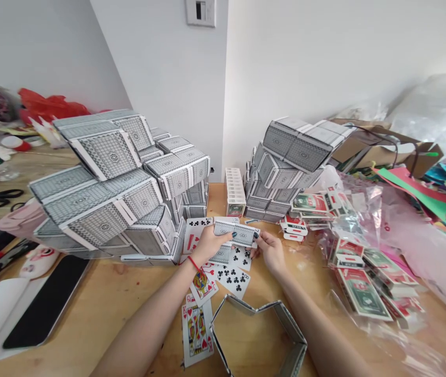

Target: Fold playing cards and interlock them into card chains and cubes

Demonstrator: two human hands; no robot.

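Note:
Between my two hands is a strip of playing cards (242,234), patterned backs toward me. My left hand (213,242) pinches its left part, thumb on top. At the strip's right end, the fingers of my right hand (269,250) are closed on it. Loose playing cards (233,280) lie face up on the table below, several of them clubs. A king of hearts (198,331) rests nearer to me, left of a zigzag ring of joined cards (262,309) standing on edge between my forearms.
Stacked card-built blocks (105,199) rise at the left, and another stack (286,162) stands at the back right. Card boxes (364,293) and clear plastic wrap (419,251) cover the right side. A black phone (46,303) and scissors (1,198) lie at the left.

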